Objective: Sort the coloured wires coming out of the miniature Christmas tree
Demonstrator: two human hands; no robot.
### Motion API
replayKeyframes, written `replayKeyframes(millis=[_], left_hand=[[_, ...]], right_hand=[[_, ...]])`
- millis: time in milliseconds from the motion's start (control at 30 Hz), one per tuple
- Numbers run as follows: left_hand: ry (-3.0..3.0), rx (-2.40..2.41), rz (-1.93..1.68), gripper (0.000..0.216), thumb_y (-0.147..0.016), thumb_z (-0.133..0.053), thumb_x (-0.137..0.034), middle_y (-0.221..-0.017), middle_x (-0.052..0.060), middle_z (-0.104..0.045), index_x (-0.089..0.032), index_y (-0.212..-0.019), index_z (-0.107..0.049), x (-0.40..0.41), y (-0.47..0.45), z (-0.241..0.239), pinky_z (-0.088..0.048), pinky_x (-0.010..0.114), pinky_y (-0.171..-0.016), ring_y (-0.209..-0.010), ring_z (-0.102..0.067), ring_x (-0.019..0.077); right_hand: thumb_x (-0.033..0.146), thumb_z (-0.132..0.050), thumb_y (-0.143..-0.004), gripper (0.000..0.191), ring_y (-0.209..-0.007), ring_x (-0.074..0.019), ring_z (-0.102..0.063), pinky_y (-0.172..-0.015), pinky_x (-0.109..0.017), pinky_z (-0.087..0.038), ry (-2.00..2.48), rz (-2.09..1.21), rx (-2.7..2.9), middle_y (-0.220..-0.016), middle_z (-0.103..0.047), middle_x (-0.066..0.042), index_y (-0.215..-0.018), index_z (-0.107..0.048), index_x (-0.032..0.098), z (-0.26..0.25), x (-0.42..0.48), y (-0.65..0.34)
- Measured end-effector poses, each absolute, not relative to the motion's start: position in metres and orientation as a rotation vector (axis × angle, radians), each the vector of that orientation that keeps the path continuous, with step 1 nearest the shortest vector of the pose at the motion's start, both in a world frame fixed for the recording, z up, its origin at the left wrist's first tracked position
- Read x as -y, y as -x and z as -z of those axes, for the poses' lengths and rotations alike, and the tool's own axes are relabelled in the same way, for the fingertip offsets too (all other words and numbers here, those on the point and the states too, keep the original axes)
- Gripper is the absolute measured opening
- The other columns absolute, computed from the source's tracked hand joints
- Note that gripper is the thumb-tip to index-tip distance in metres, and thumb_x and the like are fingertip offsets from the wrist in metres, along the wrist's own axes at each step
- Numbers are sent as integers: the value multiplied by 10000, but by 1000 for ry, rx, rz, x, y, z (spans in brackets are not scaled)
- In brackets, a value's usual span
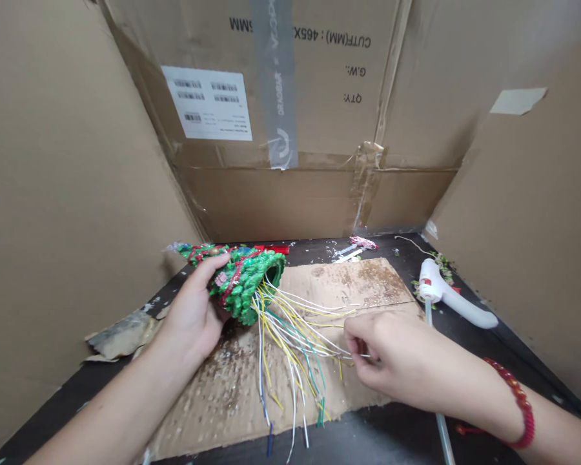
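Observation:
My left hand (198, 307) is wrapped round a small green Christmas tree ornament (244, 284) with red garland, tilted on its side with its tip to the left. From the hollow base, which faces right, a bundle of thin wires (295, 329) in white, yellow, green and blue fans out. Several wire ends hang down over the cardboard sheet. My right hand (382, 352) is closed in a pinch at the right end of the bundle, on a white wire. The fingertips of my left hand are partly hidden behind the tree.
A stained cardboard sheet (353, 284) lies on the dark table (348, 433). A white hot glue gun (458, 300), its glue stick pointing down, rests at the right. Red and white string (363, 243) lies at the back. Cardboard walls (290, 200) surround the back and sides.

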State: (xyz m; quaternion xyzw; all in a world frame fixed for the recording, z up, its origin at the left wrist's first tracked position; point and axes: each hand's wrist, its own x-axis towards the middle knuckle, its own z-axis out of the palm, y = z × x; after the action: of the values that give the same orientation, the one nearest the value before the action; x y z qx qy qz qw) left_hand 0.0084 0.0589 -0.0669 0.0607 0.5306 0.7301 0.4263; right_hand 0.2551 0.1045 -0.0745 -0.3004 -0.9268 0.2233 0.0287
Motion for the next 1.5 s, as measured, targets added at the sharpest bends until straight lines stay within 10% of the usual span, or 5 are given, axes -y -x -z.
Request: replayKeyframes(millis=[933,1500], left_hand=[[-146,-1327,-1834,185,-790,-558,-145,-955,43,-593,-149,-962,-626,-59,-9,66,-483,181,-708,-644,-551,78],[-135,-1331,-1828,205,-788,-569,-178,-965,49,-586,-145,-980,-635,-59,-8,68,-480,182,-713,-650,-544,72]], right_hand=[[218,-530,-848,81,-610,-71,-499,-540,-161,-408,679,-1416,2002,-687,-536,12,-791,-540,161,58,-109,-255],[147,-547,-800,51,-596,-70,-475,-574,-219,-357,773,-27,2101,-667,-527,45,-756,-541,170,72,-115,-251]])
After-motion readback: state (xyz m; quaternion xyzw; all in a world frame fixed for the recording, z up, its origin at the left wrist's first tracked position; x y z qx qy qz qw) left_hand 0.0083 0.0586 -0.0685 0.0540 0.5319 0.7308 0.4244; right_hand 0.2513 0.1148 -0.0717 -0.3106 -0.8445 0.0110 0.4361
